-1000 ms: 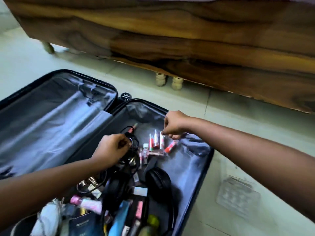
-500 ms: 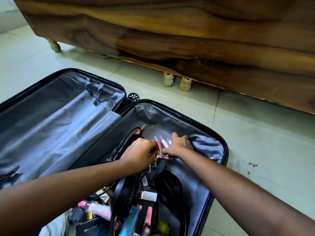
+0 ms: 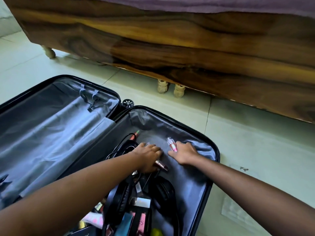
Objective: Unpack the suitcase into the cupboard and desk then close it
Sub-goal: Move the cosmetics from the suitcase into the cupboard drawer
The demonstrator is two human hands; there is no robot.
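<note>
On pale floor tiles [image 3: 247, 142] by a wooden bed [image 3: 170, 40], the suitcase [image 3: 211, 167] lies open, both hands' grip on cosmetic tubes unclear.

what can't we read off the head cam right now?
- Head view: what the left hand covers; only a pink tube end pokes out from under it.
- Right hand: the small pink bottle is motion-blurred, so its grip and label are unclear.
- Items at the suitcase's near end are cut off by the bottom edge.
- Cupboard and desk: out of frame.
</note>
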